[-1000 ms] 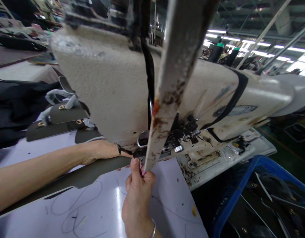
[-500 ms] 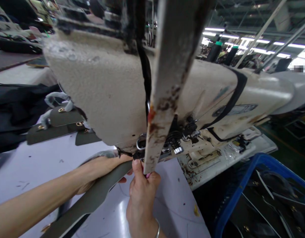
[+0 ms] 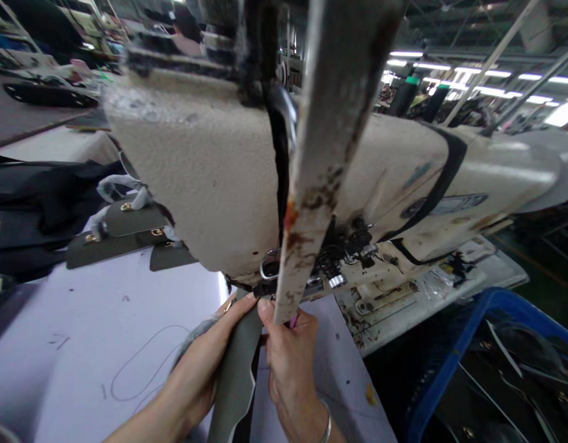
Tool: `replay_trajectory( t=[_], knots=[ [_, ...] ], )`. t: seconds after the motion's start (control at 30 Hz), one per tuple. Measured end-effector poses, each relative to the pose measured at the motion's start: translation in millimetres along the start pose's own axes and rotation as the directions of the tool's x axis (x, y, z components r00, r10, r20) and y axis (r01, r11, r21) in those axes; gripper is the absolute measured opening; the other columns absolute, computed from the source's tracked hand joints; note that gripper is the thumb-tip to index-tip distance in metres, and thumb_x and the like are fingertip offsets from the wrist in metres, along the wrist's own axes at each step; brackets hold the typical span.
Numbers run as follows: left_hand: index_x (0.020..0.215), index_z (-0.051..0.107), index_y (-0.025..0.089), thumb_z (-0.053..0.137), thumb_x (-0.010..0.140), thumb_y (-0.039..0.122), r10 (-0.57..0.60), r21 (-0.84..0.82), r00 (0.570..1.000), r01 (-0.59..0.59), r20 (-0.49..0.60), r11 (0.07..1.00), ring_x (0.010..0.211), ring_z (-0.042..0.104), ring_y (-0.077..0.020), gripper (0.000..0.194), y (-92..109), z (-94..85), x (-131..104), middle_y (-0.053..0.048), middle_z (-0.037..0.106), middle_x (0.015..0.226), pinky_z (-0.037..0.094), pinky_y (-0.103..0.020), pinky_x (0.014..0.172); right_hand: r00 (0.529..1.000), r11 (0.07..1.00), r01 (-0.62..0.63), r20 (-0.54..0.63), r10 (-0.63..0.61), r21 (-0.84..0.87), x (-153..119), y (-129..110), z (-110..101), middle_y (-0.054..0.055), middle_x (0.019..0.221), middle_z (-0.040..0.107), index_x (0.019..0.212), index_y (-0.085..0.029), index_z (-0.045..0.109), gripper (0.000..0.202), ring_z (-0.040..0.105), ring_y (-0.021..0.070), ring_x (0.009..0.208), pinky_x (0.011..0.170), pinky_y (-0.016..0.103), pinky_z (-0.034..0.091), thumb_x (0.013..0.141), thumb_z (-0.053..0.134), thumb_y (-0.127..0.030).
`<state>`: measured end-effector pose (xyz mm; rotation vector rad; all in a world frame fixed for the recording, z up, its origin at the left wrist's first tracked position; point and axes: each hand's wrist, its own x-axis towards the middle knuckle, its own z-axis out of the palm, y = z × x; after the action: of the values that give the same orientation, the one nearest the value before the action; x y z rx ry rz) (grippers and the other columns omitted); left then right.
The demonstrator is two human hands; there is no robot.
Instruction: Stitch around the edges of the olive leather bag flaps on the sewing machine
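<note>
Two-handed work at sewing machine (image 3: 210,178): grey-green panel (image 3: 237,375) gripped in left hand (image 3: 203,363), upper end beneath machine; small pink item (image 3: 293,320) held in right hand (image 3: 290,369). Possible faults: nipped fingertips from crowding the mechanism; skewed edge from uneven pull.

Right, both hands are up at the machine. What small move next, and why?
I'd probably ease the right hand slightly back from the black parts below the machine head, while the left hand steadies the grey-green piece: fingertips of both hands look very close to those parts, and the piece runs up to them.
</note>
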<state>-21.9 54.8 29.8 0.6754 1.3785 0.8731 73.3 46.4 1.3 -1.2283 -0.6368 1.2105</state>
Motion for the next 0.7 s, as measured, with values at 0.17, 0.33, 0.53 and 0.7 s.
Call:
replay_trajectory(
  t=[0.17,0.33,0.53,0.7],
  knots=[
    [0.12,0.063,0.02,0.072,0.082,0.03,-0.173,-0.424,0.982,0.126,-0.075,0.897,0.049,0.065,-0.0166,0.041,-1,26.3,-13,-0.004,0.075,0.079,0.054,-0.026,0.046,0.992,0.996,-0.071,0.099,0.077,-0.062,0,-13,-17,-0.002,0.057,0.055,0.064,-0.014,0.065,0.032,0.044,0.0097,0.052,0.05,0.021,0.038,0.078,0.073,-0.042],
    [0.115,0.065,0.019,0.069,0.085,0.025,-0.156,-0.55,0.979,0.059,-0.131,0.833,0.062,0.071,-0.0162,0.031,-5,42.7,-18,-0.003,0.074,0.079,0.059,-0.023,0.059,0.976,0.992,-0.078,0.197,0.097,-0.101,7,-23,-30,-0.004,0.055,0.05,0.06,-0.015,0.061,0.026,0.041,0.0086,0.052,0.05,0.021,0.036,0.073,0.074,-0.033],
    [0.104,0.068,0.019,0.066,0.086,0.019,-0.124,-0.582,0.975,-0.008,-0.186,0.813,0.067,0.072,-0.0147,0.019,0,53.8,-19,0.0,0.073,0.077,0.06,-0.021,0.069,0.95,0.986,-0.131,0.27,0.155,-0.106,17,-31,-33,-0.004,0.054,0.042,0.055,-0.015,0.053,0.029,0.033,0.0072,0.05,0.047,0.021,0.027,0.071,0.073,-0.029],
    [0.09,0.066,0.019,0.062,0.085,0.012,-0.068,-0.563,0.976,-0.062,-0.207,0.824,0.067,0.072,-0.0142,0.01,5,52.6,-11,0.001,0.07,0.071,0.061,-0.021,0.071,0.939,0.989,-0.083,0.322,0.119,-0.124,21,-36,-35,-0.003,0.058,0.046,0.057,-0.014,0.056,0.024,0.037,0.0073,0.054,0.05,0.021,0.03,0.068,0.075,-0.025]
  ],
)
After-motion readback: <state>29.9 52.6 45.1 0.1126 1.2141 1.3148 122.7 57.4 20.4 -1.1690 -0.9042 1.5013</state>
